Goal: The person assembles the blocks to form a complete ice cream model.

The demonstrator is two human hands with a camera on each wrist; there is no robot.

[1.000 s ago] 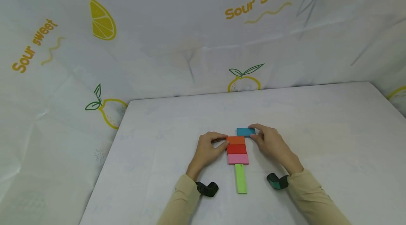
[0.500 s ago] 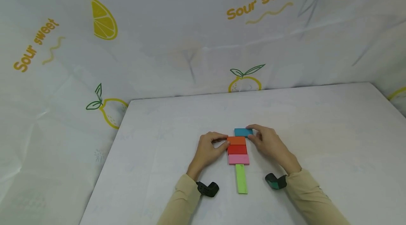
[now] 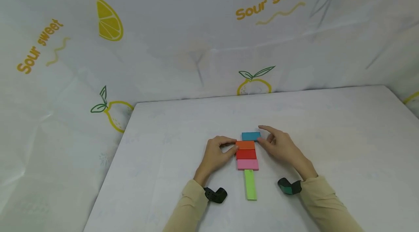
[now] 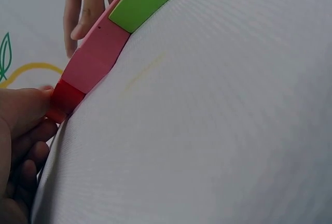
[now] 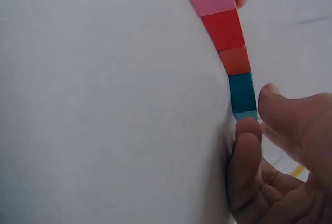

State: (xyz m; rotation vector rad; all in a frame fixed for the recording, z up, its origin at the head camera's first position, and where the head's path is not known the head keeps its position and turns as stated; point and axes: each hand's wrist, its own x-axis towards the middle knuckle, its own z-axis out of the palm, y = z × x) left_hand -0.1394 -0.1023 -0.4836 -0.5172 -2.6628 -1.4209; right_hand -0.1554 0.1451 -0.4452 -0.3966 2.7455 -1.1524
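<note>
In the head view, an orange block (image 3: 245, 145), a red block (image 3: 246, 154) and a pink block (image 3: 247, 164) lie flat, edge to edge in a column. A lime-green block (image 3: 250, 184) runs lengthwise from the pink one toward the person. My left hand (image 3: 215, 155) pinches the left end of the orange block between thumb and index finger. Beyond the orange block sits a blue block (image 3: 250, 136), shifted slightly right. Beside its right end is my right hand (image 3: 280, 147), index finger raised off it and thumb near its corner.
All the blocks lie on a white-covered table (image 3: 183, 123). Behind it hangs a white sheet (image 3: 170, 43) printed with lemons and lettering. A black wrist device (image 3: 216, 195) juts from the left cuff, and another (image 3: 289, 187) from the right.
The blue block has slid a little left along the orange block's far edge. My right index finger has since come off it, and that hand has drawn slightly right. My left hand stays put.
</note>
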